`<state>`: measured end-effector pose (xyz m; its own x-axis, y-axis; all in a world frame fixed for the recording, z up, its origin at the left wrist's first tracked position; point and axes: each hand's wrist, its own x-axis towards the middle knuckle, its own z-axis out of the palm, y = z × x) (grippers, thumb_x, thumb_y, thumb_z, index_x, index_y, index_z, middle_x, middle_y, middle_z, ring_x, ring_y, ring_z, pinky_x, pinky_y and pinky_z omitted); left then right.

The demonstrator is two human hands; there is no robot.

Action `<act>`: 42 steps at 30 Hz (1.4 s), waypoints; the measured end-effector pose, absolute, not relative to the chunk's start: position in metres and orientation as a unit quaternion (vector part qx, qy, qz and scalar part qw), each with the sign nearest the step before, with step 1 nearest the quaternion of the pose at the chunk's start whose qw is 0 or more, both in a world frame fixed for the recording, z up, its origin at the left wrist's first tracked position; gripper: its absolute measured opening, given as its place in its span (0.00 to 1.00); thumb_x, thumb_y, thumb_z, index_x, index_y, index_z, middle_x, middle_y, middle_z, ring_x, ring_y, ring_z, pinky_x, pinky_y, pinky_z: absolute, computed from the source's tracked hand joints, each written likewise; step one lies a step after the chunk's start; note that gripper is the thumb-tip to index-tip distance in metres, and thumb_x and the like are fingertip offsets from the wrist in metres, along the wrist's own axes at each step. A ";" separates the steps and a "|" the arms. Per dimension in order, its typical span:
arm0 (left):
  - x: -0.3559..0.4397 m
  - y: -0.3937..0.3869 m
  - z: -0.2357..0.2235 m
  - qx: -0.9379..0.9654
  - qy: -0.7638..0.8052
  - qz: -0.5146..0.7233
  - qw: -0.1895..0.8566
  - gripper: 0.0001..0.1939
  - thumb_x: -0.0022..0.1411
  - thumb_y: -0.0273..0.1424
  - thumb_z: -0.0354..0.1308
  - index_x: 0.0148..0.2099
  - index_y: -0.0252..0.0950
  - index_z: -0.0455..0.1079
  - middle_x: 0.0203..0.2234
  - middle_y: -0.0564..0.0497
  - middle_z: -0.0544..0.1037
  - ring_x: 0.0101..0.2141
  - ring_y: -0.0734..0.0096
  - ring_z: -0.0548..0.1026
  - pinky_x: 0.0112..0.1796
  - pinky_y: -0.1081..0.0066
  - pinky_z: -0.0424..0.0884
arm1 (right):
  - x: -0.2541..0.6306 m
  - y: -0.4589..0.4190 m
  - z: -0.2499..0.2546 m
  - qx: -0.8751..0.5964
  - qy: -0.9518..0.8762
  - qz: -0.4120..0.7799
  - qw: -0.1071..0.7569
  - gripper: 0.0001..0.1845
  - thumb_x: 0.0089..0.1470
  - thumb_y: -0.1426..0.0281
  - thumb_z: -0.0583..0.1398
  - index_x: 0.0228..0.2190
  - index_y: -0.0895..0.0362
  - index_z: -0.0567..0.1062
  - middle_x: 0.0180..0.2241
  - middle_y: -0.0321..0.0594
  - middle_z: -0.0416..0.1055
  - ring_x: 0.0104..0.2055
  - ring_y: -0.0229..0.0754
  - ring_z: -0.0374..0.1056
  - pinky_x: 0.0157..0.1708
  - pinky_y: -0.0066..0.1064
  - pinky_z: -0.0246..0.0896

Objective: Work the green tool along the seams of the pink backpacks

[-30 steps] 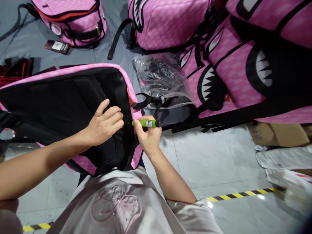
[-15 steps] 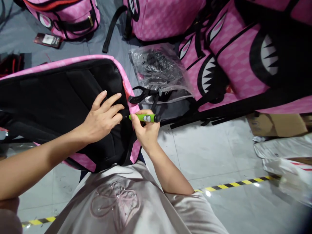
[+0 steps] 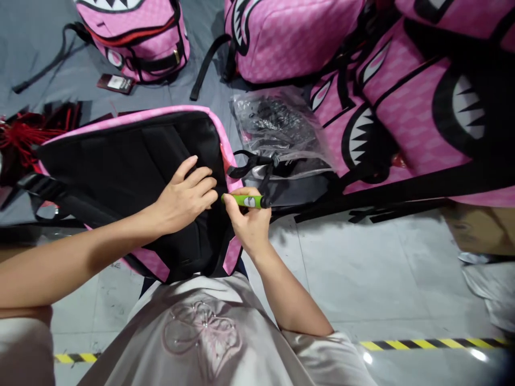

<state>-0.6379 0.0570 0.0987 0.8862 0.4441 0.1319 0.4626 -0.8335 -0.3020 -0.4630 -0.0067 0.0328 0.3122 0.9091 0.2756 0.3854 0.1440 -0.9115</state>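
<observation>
Right hand (image 3: pixel 252 224) holds a slim, black-ended green tool (image 3: pixel 243 200).

Your right hand (image 3: pixel 252 222) partly covers the green pen (image 3: pixel 250 201), whose tip is too small to make out. Your left hand (image 3: pixel 185 197) hides some of the black back panel (image 3: pixel 108 166). The hang tag's (image 3: pixel 116 83) print is illegible; the top edge crops the backpack (image 3: pixel 134 25) behind it.

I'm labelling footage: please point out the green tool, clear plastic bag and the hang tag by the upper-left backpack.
Green pen-shaped tool (image 3: pixel 249 201): head view, barrel's pale oval.
Clear plastic bag (image 3: pixel 281 126): head view, its middle.
Hang tag (image 3: pixel 116 82): head view, white label.
</observation>
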 end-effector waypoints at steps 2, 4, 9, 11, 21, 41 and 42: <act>-0.633 0.059 0.111 -0.955 -0.244 0.047 0.162 0.09 0.71 0.35 0.56 0.39 0.37 0.73 0.35 0.50 0.79 0.42 0.60 0.77 0.54 0.54 0.68 | -0.460 -0.011 0.033 -0.606 -0.521 0.252 0.546 0.13 0.61 0.59 0.63 0.31 0.55 0.73 0.27 0.36 0.73 0.26 0.38 0.70 0.28 0.31 0.67; -0.629 0.060 0.127 -0.948 -0.251 0.131 0.144 0.11 0.66 0.38 0.62 0.38 0.35 0.73 0.30 0.48 0.78 0.35 0.58 0.77 0.42 0.57 0.70 | -0.458 -0.018 0.035 -0.581 -0.504 0.281 0.574 0.11 0.61 0.60 0.64 0.34 0.55 0.74 0.30 0.37 0.76 0.29 0.40 0.73 0.32 0.33 0.70; -0.634 0.044 0.188 -0.931 -0.304 0.189 0.069 0.17 0.63 0.45 0.65 0.36 0.35 0.72 0.30 0.49 0.80 0.34 0.58 0.78 0.37 0.62 0.65 | -0.456 -0.041 0.056 -0.403 -0.563 0.356 0.628 0.18 0.65 0.65 0.62 0.55 0.50 0.73 0.43 0.41 0.80 0.42 0.46 0.79 0.46 0.41 0.75; -0.639 0.028 0.217 -0.919 -0.352 0.171 0.047 0.17 0.62 0.47 0.65 0.37 0.37 0.72 0.30 0.51 0.80 0.32 0.60 0.78 0.35 0.64 0.63 | -0.455 -0.049 0.074 -0.350 -0.613 0.322 0.632 0.21 0.66 0.67 0.62 0.59 0.48 0.71 0.45 0.41 0.81 0.45 0.47 0.79 0.50 0.44 0.74; -0.634 -0.004 0.174 -0.876 -0.475 0.026 0.079 0.14 0.66 0.42 0.64 0.39 0.35 0.73 0.32 0.46 0.80 0.35 0.56 0.77 0.34 0.62 0.61 | -0.424 -0.041 0.064 -0.387 -0.647 0.290 0.590 0.16 0.64 0.66 0.63 0.53 0.48 0.76 0.42 0.41 0.82 0.41 0.48 0.80 0.46 0.43 0.77; -0.657 0.003 0.130 -0.906 -0.409 -0.018 0.105 0.09 0.71 0.31 0.54 0.42 0.32 0.74 0.35 0.45 0.81 0.35 0.59 0.77 0.37 0.59 0.64 | -0.460 -0.018 0.064 -0.513 -0.637 0.248 0.520 0.08 0.62 0.65 0.61 0.38 0.53 0.79 0.29 0.39 0.79 0.33 0.46 0.76 0.42 0.41 0.70; -0.655 -0.001 0.134 -0.904 -0.420 -0.010 0.079 0.09 0.71 0.30 0.54 0.43 0.32 0.75 0.36 0.45 0.81 0.36 0.59 0.77 0.38 0.59 0.65 | -0.460 -0.018 0.064 -0.512 -0.631 0.244 0.529 0.07 0.62 0.65 0.61 0.38 0.53 0.79 0.29 0.39 0.79 0.33 0.47 0.76 0.42 0.41 0.70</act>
